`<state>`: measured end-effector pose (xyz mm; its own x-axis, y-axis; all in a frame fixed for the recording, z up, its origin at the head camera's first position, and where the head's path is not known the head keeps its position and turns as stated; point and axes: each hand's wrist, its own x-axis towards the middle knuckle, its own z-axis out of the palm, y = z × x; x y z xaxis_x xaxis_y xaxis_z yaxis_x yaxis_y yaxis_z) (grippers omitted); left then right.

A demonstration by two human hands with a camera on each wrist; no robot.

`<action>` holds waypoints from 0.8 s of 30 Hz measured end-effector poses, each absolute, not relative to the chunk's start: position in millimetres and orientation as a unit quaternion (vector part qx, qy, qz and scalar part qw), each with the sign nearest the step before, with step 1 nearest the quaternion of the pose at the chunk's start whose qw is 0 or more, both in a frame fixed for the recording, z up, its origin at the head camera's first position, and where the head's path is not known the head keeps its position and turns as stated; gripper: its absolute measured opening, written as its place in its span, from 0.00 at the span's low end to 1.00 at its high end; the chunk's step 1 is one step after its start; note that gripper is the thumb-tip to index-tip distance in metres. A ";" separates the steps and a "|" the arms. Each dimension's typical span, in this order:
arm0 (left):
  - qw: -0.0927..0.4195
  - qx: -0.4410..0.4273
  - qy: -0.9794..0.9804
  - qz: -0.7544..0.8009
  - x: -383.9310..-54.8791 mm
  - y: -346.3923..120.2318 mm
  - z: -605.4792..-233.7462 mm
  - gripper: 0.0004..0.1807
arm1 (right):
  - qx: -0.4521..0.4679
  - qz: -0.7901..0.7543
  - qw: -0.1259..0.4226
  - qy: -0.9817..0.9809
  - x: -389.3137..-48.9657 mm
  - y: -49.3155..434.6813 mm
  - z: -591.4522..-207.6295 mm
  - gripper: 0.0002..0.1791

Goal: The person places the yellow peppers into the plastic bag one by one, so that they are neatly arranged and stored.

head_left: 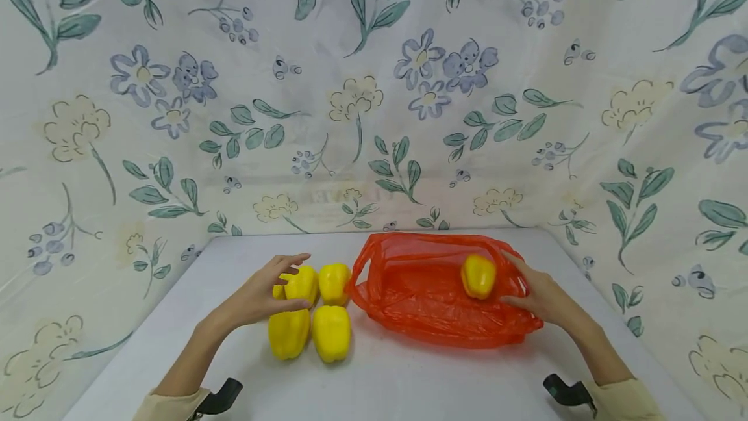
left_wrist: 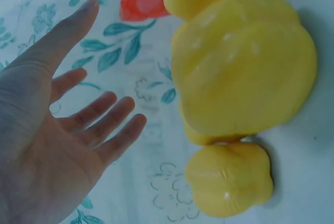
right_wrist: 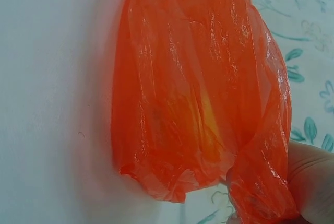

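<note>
Several yellow bell peppers [head_left: 331,334] stand grouped on the table, left of a red plastic bag [head_left: 421,317]. My left hand [head_left: 269,288] reaches over the group's left side, thumb spread from the fingers, holding nothing. In the left wrist view its palm faces a large bell pepper [left_wrist: 245,67], with a gap between. At the bag's right end my right hand [head_left: 540,294] holds the thin plastic, which bunches beside the thumb [right_wrist: 313,179] in the right wrist view. One bell pepper [head_left: 479,276] lies at the bag's opening, in front of those fingers. The right hand is partly hidden by plastic.
The white table [head_left: 409,382] reaches back to a hanging cloth [head_left: 362,115] printed with flowers and leaves. The bag's left handle loop [head_left: 365,268] lies close to the pepper group. A dark wrist mount [head_left: 222,398] sits at each sleeve.
</note>
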<state>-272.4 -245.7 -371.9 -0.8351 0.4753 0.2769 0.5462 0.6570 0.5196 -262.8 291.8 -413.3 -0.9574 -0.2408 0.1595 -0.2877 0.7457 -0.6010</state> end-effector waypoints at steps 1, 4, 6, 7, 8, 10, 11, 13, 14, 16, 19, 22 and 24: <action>0.057 -0.275 -0.911 -0.303 -271.5 -249.4 -372.8 0.43 | 0.143 0.326 0.037 -0.934 -263.0 291.7 -413.3 0.50; 0.042 -0.259 -0.916 -0.305 -268.5 -257.3 -375.2 0.42 | 0.144 0.325 0.036 -0.934 -262.8 291.4 -413.1 0.50; 0.030 -0.253 -0.919 -0.303 -266.1 -260.7 -377.1 0.42 | 0.144 0.326 0.036 -0.934 -262.3 291.5 -413.6 0.50; 0.024 -0.252 -0.919 -0.301 -265.2 -262.4 -378.2 0.42 | 0.142 0.327 0.035 -0.934 -262.1 291.6 -414.2 0.50; 0.019 -0.252 -0.921 -0.298 -264.1 -264.2 -379.0 0.42 | 0.141 0.328 0.034 -0.933 -261.9 291.6 -414.7 0.50; 0.007 -0.252 -0.923 -0.291 -261.9 -268.7 -380.3 0.42 | 0.140 0.331 0.030 -0.933 -261.4 291.5 -415.7 0.51; 0.001 -0.250 -0.924 -0.288 -260.6 -271.3 -380.7 0.42 | 0.139 0.330 0.030 -0.933 -261.3 291.4 -416.2 0.51; -0.009 -0.248 -0.926 -0.286 -258.1 -276.5 -381.0 0.43 | 0.137 0.330 0.027 -0.933 -261.0 291.0 -417.1 0.51; -0.016 -0.246 -0.926 -0.286 -256.9 -279.1 -381.0 0.43 | 0.138 0.330 0.027 -0.933 -260.8 290.8 -417.1 0.51; -0.030 -0.243 -0.926 -0.287 -255.1 -283.4 -381.5 0.44 | 0.138 0.331 0.028 -0.933 -260.5 290.6 -416.9 0.51; -0.054 -0.240 -0.924 -0.292 -253.3 -287.6 -383.3 0.45 | 0.137 0.331 0.029 -0.933 -259.6 290.4 -415.0 0.51; -0.078 -0.240 -0.922 -0.293 -252.8 -289.4 -385.6 0.46 | 0.140 0.328 0.031 -0.934 -258.8 290.0 -412.5 0.51; -0.092 -0.241 -0.920 -0.295 -253.0 -289.9 -387.4 0.46 | 0.139 0.327 0.033 -0.934 -258.8 289.8 -411.3 0.51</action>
<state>-253.0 -289.9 -387.4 -0.8666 0.4983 -0.0274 0.3896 0.7099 0.5867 -258.8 289.8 -411.3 -0.9589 -0.2389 0.1531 -0.2822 0.7474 -0.6015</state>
